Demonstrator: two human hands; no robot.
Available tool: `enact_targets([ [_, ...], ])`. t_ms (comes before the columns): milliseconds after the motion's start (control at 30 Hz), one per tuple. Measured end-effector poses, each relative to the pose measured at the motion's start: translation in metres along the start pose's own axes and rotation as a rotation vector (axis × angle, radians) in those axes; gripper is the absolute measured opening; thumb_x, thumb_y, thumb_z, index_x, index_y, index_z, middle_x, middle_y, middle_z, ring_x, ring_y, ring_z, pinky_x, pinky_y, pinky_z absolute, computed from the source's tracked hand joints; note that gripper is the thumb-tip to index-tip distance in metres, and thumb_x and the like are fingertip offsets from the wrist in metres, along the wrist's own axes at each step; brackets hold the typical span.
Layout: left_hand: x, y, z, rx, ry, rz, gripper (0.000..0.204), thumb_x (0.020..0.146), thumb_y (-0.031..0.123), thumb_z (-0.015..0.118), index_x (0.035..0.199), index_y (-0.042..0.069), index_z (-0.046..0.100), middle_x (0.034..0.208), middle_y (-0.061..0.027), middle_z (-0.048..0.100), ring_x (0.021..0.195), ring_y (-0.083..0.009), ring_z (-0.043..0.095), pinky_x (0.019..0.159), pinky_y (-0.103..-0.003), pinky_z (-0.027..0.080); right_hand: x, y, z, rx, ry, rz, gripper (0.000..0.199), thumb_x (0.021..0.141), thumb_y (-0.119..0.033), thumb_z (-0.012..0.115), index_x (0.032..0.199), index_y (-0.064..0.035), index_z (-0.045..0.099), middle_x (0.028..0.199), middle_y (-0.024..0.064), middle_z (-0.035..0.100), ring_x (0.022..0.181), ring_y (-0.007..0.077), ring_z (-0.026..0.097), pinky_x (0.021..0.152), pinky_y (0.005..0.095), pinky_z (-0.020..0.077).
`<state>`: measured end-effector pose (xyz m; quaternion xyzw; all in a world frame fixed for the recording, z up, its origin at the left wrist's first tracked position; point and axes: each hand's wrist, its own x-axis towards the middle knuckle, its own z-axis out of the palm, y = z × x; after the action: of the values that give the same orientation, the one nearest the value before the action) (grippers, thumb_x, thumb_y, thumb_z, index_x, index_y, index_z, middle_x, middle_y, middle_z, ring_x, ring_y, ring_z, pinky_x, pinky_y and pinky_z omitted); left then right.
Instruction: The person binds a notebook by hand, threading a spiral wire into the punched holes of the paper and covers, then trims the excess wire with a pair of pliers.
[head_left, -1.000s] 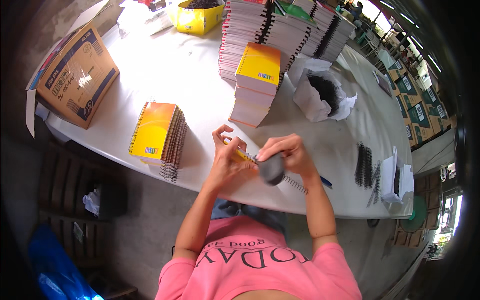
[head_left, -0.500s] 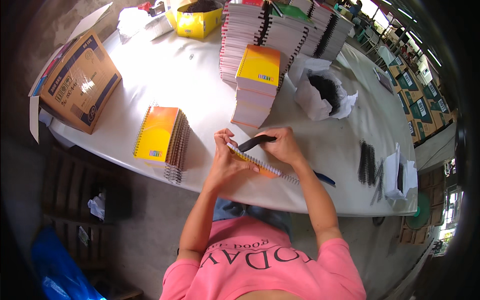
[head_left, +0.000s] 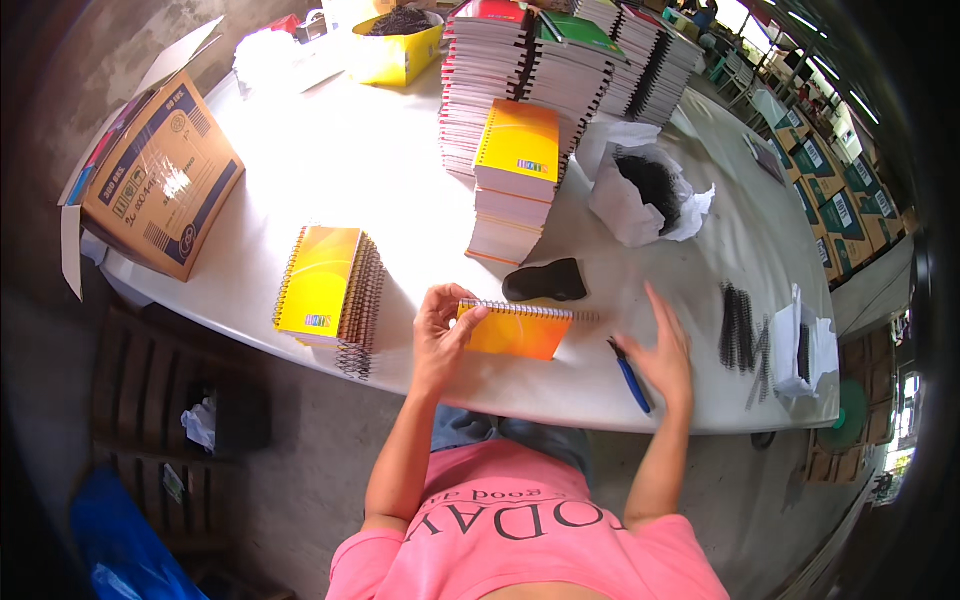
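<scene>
notebook: yellow-orange, wire coil along its top, over the counter, near its front edge
left grip: we clamp the notebook's left end
right grip: we spread it beside blue pliers
room: between left grip and yellow stack

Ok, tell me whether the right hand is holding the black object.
No, the black object lies on the table, and the right hand is open.

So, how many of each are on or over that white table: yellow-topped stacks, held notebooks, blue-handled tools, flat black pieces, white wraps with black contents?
Yellow-topped stacks: 2
Held notebook: 1
Blue-handled tool: 1
Flat black piece: 1
White wraps with black contents: 2
Total: 7
</scene>
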<state>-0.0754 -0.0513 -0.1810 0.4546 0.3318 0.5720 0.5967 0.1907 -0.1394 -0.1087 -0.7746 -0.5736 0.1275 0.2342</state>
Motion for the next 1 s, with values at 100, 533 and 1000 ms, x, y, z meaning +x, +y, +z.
enact_targets([
  [100,-0.007,0.010,0.010,0.025,0.119,0.060,0.046,0.078,0.001,0.073,0.117,0.004,0.049,0.091,-0.0068,0.065,0.080,-0.0096,0.061,0.071,-0.023,0.048,-0.068,0.047,0.021,-0.458,0.000,0.019,0.058,0.085,-0.042,0.061,0.135,-0.0167,0.047,0.138,0.0145,0.041,0.129,0.0346,0.034,0.104,0.0498,0.0300],
  [533,-0.025,0.028,0.039,0.446,0.189,0.630,0.071,0.072,-0.002,0.078,0.133,-0.001,0.043,0.081,-0.0065,0.068,0.081,-0.0109,0.059,0.074,-0.024,0.047,-0.066,-0.091,0.025,0.144,0.211,-0.449,0.041,0.087,-0.029,0.063,0.127,-0.0227,0.058,0.113,0.0113,0.048,0.104,0.0266,0.048,0.092,0.0405,0.0334],
  [1000,-0.028,0.033,0.043,0.501,0.138,0.726,0.077,0.068,-0.020,0.066,0.137,-0.005,0.034,0.091,-0.0115,0.068,0.084,-0.0127,0.058,0.072,-0.026,0.057,-0.066,-0.093,0.051,0.343,0.096,-0.491,0.042,0.091,-0.028,0.057,0.131,-0.0171,0.051,0.095,0.0107,0.050,0.085,0.0241,0.053,0.074,0.0360,0.0441],
])
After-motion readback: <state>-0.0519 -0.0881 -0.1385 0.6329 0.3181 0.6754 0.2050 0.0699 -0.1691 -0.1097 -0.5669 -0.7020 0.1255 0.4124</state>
